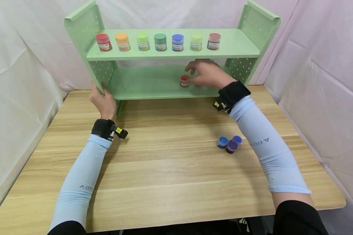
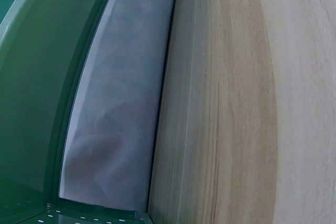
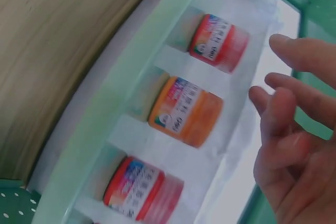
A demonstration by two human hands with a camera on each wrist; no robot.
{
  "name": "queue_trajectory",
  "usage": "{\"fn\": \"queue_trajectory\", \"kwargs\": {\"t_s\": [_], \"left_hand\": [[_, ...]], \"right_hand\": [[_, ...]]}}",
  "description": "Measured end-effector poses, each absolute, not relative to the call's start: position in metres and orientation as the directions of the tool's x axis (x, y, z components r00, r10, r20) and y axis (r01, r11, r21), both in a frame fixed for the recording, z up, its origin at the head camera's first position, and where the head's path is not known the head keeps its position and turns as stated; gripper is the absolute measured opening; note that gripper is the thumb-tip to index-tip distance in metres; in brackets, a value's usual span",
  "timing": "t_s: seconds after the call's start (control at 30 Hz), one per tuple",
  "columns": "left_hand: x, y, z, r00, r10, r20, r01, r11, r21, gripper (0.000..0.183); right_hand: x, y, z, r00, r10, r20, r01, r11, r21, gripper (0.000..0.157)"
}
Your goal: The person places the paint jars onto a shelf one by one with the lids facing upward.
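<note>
My left hand [image 1: 102,101] grips the lower front edge of the left side panel of a green two-tier shelf [image 1: 173,97], thumb on the inner side. Over the right part of the lower tier is my right hand [image 1: 207,74], its fingers loosely bent with nothing between them. A small red paint jar [image 1: 184,81] stands by its fingertips in the head view. From the right wrist, the fingers hover beside a row on that tier: a red jar [image 3: 218,43], an orange jar [image 3: 185,111] and another red jar [image 3: 143,188]. My hand hides most of this row from the head camera.
Along the upper tier stand several paint jars, from a red one [image 1: 104,42] through a blue one [image 1: 177,42] to a brownish-red one [image 1: 213,41]. Three blue and purple jars [image 1: 231,146] cluster on the wooden table [image 1: 164,156] near my right forearm. White cloth [image 1: 320,81] surrounds the table.
</note>
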State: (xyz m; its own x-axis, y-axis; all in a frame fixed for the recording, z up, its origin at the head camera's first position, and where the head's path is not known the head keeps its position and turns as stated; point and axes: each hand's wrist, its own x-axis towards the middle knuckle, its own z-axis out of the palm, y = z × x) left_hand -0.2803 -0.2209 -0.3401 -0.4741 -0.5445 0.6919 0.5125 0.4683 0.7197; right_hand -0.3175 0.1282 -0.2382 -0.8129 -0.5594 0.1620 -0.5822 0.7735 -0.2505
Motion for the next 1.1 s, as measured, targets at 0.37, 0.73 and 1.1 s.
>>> {"fn": "queue_trajectory", "kwargs": {"t_s": [0.37,0.73,1.1], "left_hand": [[-0.301,-0.24,-0.361,-0.492,-0.539,0.684,0.492,0.476,0.729,0.034],[-0.302,-0.239,-0.36,-0.496,-0.546,0.675,0.502,0.454,0.736,0.034],[-0.284,-0.224,-0.344,-0.476,-0.545,0.69,0.499,0.479,0.722,0.034]], "right_hand": [[-0.282,0.165,-0.262,-0.708,-0.659,0.254,-0.705,0.676,-0.213,0.011],[-0.258,0.197,-0.31,-0.726,-0.686,0.035,-0.662,0.685,-0.304,0.008],[-0.247,0.233,-0.335,-0.77,-0.636,-0.048,-0.581,0.731,-0.359,0.009]]}}
